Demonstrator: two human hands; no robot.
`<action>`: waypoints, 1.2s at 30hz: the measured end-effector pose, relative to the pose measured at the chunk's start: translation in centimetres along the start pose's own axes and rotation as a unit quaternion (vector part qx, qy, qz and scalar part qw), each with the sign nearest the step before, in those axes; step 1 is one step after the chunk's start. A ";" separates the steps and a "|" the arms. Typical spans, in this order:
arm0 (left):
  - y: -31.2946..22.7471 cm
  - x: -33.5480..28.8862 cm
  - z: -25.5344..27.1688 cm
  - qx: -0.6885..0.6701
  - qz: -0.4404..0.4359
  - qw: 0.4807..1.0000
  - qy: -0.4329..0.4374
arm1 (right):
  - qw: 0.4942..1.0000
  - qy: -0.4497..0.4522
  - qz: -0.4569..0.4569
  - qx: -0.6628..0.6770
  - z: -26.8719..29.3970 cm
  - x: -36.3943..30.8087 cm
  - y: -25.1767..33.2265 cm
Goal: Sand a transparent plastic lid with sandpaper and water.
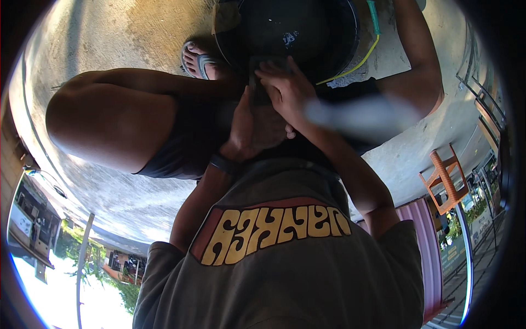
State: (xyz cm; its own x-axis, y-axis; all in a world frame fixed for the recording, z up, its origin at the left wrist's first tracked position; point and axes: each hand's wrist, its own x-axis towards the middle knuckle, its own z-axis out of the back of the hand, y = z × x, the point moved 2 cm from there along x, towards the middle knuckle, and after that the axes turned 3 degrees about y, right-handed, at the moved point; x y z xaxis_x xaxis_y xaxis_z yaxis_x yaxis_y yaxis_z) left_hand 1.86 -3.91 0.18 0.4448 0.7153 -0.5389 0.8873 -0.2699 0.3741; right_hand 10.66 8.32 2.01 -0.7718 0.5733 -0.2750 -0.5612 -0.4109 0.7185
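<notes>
A dark, flat, rectangular block (259,94) lies between my hands, close to the near rim of a round black basin (355,38). My left hand (245,129) is wrapped round the block's near end, its thumb pointing up along the side. Across the top of the block rests my right hand (285,90), with fingers stretched out and pressed lightly on its surface. Shadow hides the block's exact kind and whether anything thin lies under my right fingers. Dark liquid (290,38) with a few pale reflections shows inside the basin.
A green-handled thing (373,16) with a yellow cord (361,61) lies right of the basin. My bent knees flank it, and a sandalled foot (205,61) stands to its left on concrete (153,33). An orange-brown plastic stool (446,181) is at far right.
</notes>
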 end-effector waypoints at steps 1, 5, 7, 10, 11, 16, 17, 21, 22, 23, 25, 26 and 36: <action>-0.2 0.3 -0.3 0.046 0.027 0.998 0.021 | 0.998 0.030 -0.044 0.023 0.1 1.5 -0.9; -0.7 -0.1 -2.9 0.082 -0.080 0.985 -0.133 | 0.997 -0.007 0.019 0.070 0.6 -3.0 3.1; -1.6 0.8 -5.2 0.062 -0.108 0.990 -0.069 | 0.997 -0.027 0.040 0.065 2.6 -3.3 4.1; -3.6 1.8 -10.5 0.127 -0.131 0.982 -0.054 | 0.982 -0.168 0.069 0.050 5.1 2.4 4.1; -5.5 2.0 -11.5 0.211 -0.160 0.964 0.019 | 0.978 -0.187 0.082 0.046 5.2 2.4 5.6; -4.9 1.7 -16.5 0.151 -0.278 0.948 0.030 | 0.957 -0.261 0.124 -0.013 7.8 3.0 7.1; -3.3 1.1 -18.5 0.100 -0.243 0.964 0.030 | 0.953 -0.274 0.125 -0.015 8.2 2.8 7.4; -8.9 0.0 -17.3 0.354 -0.330 0.872 0.076 | 0.965 -0.200 0.146 0.085 6.6 0.7 9.6; -8.8 -0.1 -17.8 0.363 -0.329 0.868 0.082 | 0.962 -0.210 0.150 0.084 6.5 0.9 9.0; -8.3 -0.3 -18.1 0.386 -0.333 0.857 0.066 | 0.956 -0.237 0.159 0.069 6.4 1.1 8.5; -6.0 -0.1 -19.6 0.350 -0.369 0.860 0.049 | 0.936 -0.295 0.182 0.060 8.3 2.5 8.3; -6.0 0.2 -18.7 0.268 -0.399 0.877 0.010 | 0.934 -0.300 0.183 0.064 9.2 3.2 9.0; -4.1 -1.5 -19.9 0.304 -0.447 0.841 -0.037 | 0.897 -0.362 0.223 0.122 13.5 5.9 10.4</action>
State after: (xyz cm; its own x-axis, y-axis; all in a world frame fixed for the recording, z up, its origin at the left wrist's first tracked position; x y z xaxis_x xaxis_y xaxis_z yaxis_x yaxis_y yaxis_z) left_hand -4.88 8.89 14.47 -0.4464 0.7709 -0.4544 0.7597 0.0581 -0.6477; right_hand 4.32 16.95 16.49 -0.4563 0.7368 0.4988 -0.0936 -0.5972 0.7966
